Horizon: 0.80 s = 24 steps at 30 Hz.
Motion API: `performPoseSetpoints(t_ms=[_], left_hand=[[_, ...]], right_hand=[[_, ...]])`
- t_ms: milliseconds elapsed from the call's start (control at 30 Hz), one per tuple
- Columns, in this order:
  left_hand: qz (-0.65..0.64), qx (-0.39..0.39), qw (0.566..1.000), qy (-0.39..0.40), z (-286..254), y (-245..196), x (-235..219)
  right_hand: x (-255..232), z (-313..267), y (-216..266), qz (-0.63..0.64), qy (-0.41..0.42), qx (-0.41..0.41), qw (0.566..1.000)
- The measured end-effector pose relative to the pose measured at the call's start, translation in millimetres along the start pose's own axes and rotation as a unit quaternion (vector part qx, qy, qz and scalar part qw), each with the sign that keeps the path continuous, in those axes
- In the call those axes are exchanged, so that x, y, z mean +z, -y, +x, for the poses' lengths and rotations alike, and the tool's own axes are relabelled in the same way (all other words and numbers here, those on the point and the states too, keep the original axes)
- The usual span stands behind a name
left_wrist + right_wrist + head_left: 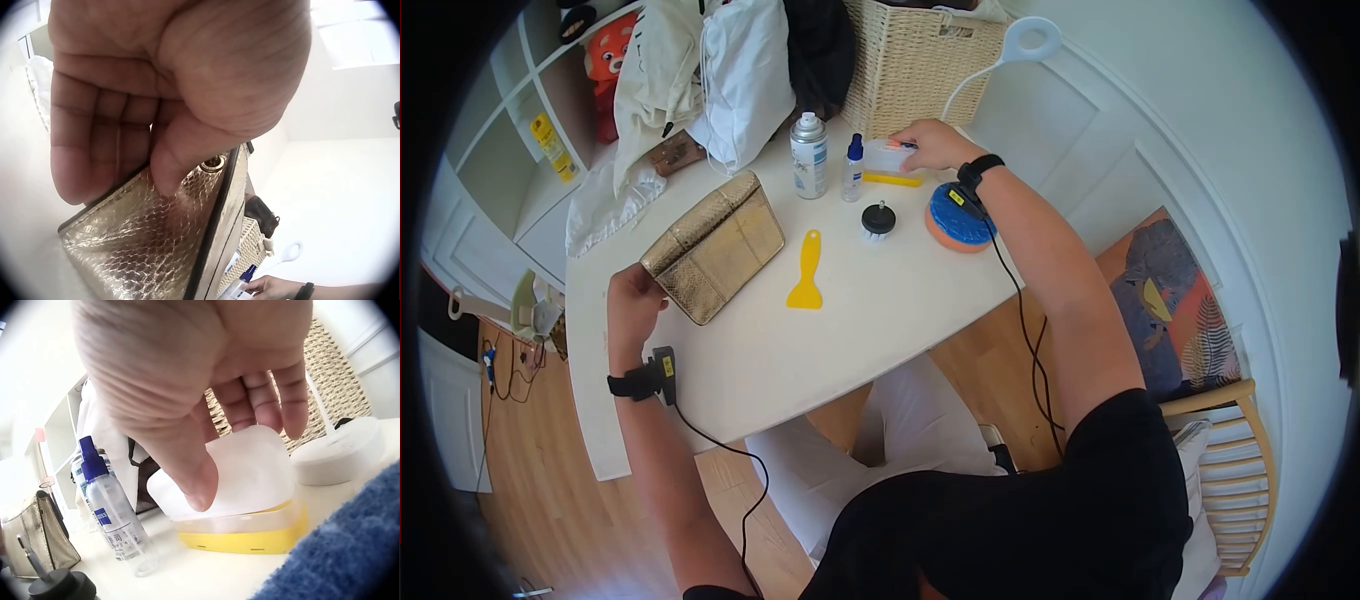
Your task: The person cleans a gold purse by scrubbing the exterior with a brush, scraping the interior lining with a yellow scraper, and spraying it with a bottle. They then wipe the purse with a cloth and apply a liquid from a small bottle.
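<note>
At the left of the table, a gold snakeskin-textured clutch bag (715, 250) is held at its near corner by my left hand (632, 305). Up close in the left wrist view, thumb and fingers pinch the edge of the clutch (137, 250) beside a round metal stud. My right hand (940, 147) reaches to the back of the table. There it pinches the frosted white lid (250, 475) of a small plastic box with a yellow base (244, 540). The lid tilts up above the base. Just left of the box stands a clear spray bottle (119, 515) with a blue top.
An aerosol can (809, 160), a yellow scraper (806, 275), a black brush attachment (878, 220) and a round blue-and-orange pad (960, 218) are on the white table (800, 360). Behind are cloth bags (745, 80), a wicker basket (915, 70) and a white lamp (1032, 42).
</note>
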<state>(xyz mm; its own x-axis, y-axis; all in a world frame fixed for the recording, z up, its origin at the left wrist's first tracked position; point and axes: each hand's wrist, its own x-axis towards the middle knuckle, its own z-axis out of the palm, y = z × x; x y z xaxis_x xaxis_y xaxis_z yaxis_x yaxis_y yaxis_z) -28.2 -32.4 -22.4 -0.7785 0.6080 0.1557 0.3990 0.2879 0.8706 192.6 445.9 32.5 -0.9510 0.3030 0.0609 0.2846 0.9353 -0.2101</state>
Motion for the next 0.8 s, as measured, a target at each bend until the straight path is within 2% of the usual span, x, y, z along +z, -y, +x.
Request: performPoseSetpoints(t_ms=[167,300,367,433,500,533,600,633,700,767,800], left_hand=[[-0.015,-0.002,1.000,0.000,1,0,1],[-0.023,-0.001,1.000,0.009,-2,-4,0],[-0.030,0.000,1.000,0.007,-1,-2,0],[-0.039,0.002,0.999,0.006,-1,-2,2],[-0.028,0.014,0.999,0.018,-1,-3,2],[-0.031,0.010,0.999,0.013,-2,-6,2],[-0.071,0.000,0.997,0.015,-5,-16,6],[-0.070,-0.005,0.997,0.009,-5,-17,7],[-0.091,-0.001,0.996,0.014,-4,-15,7],[-0.089,0.002,0.996,0.011,-1,-8,5],[-0.076,0.004,0.997,0.014,0,-5,5]], right_hand=[[1,1,-2,-0.008,-0.013,-0.008,1.000],[-7,-12,1,0.084,-0.053,0.009,0.995],[-7,-17,-3,0.138,-0.126,0.075,0.980],[-15,-23,0,0.127,-0.136,0.092,0.978],[-20,-26,6,0.261,-0.241,0.126,0.926],[-27,-29,22,0.260,-0.236,0.122,0.928],[-39,-44,59,0.496,-0.229,0.070,0.835],[-41,-52,80,0.497,-0.223,0.067,0.836],[-36,-59,120,0.659,-0.115,-0.005,0.743],[-15,-54,151,0.657,-0.092,-0.011,0.749],[-4,-54,173,0.589,-0.112,-0.058,0.798]])
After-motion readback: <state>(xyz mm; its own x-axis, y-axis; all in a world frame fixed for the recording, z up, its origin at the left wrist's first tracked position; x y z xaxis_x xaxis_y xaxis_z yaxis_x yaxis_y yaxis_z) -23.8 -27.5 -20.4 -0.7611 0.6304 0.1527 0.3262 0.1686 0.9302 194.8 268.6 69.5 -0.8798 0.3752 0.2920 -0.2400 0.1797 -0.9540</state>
